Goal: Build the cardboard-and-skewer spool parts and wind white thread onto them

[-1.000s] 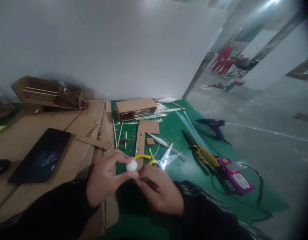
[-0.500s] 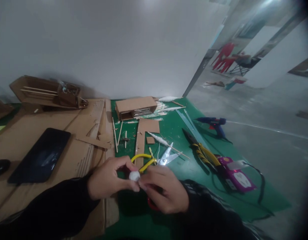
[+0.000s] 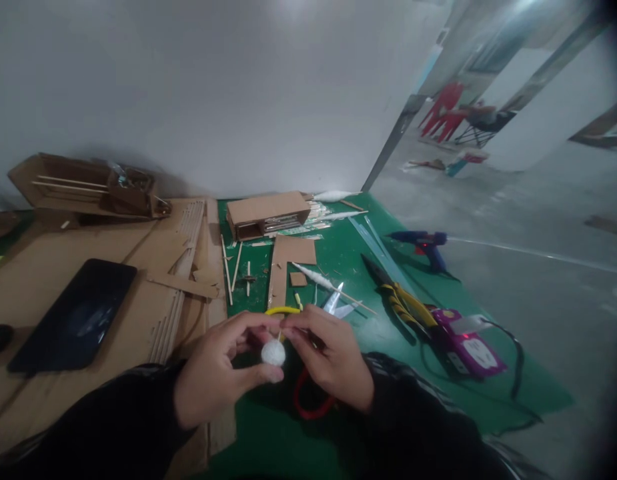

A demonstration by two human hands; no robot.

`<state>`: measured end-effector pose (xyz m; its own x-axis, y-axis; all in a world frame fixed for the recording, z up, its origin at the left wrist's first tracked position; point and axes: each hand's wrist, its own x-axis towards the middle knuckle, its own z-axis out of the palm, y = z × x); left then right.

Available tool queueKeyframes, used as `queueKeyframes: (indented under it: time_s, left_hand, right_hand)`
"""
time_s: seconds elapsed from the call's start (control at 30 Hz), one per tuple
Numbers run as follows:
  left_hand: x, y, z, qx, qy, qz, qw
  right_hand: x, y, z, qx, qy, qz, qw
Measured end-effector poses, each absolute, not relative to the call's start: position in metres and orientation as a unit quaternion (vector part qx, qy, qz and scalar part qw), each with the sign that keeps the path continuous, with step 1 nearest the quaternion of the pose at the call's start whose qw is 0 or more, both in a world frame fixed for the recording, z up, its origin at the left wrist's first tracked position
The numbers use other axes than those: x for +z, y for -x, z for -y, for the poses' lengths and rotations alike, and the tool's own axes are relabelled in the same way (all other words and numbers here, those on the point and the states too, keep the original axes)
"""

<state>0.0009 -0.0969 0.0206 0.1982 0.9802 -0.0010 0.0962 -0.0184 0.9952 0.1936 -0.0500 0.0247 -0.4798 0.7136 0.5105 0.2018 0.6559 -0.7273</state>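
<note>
A small white ball (image 3: 273, 354), perhaps wound thread, rests between the thumb and fingers of my left hand (image 3: 215, 363). A thin stick (image 3: 279, 337) juts from its top. My right hand (image 3: 331, 353) pinches at the stick's upper end, its fingertips meeting those of my left. Under and behind my hands are scissors (image 3: 337, 301) with a red handle loop (image 3: 308, 403), and a tool's yellow handle (image 3: 283, 311), mostly hidden. Beyond them lies a stick wound with white thread (image 3: 315, 277).
On the green tabletop (image 3: 403, 407) are cardboard pieces (image 3: 294, 251), a cardboard box (image 3: 268, 212), yellow-black pliers (image 3: 405, 307), a blue glue gun (image 3: 423, 243) and a purple power strip (image 3: 468, 343). Cardboard sheets (image 3: 153, 247) with a black tablet (image 3: 78, 313) lie left.
The ball has tilted and dropped slightly, so the thin stick above it now shows. My right fingertips have moved up from the ball's side to the stick.
</note>
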Motion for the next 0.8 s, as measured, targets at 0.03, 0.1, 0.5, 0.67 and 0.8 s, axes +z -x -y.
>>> queueKeyframes:
  time_s: [0.03,0.1,0.5,0.67,0.8]
  left_hand:
    - [0.021,-0.001,0.098,0.434,-0.580,-0.462,0.512]
    - [0.021,0.000,0.099,0.444,-0.611,-0.445,0.482]
    - [0.028,0.002,0.101,0.440,-0.619,-0.454,0.467]
    - [0.023,0.005,0.099,0.431,-0.621,-0.532,0.383]
    - [0.020,0.010,0.092,0.442,-0.630,-0.542,0.337]
  right_hand:
    - [0.025,-0.193,0.050,0.311,0.296,0.800,0.419]
    - [0.024,-0.192,0.050,0.332,0.315,0.791,0.406]
    - [0.019,-0.185,0.053,0.361,0.309,0.786,0.396]
    - [0.018,-0.183,0.056,0.353,0.293,0.800,0.388]
    - [0.018,-0.182,0.059,0.357,0.271,0.821,0.355]
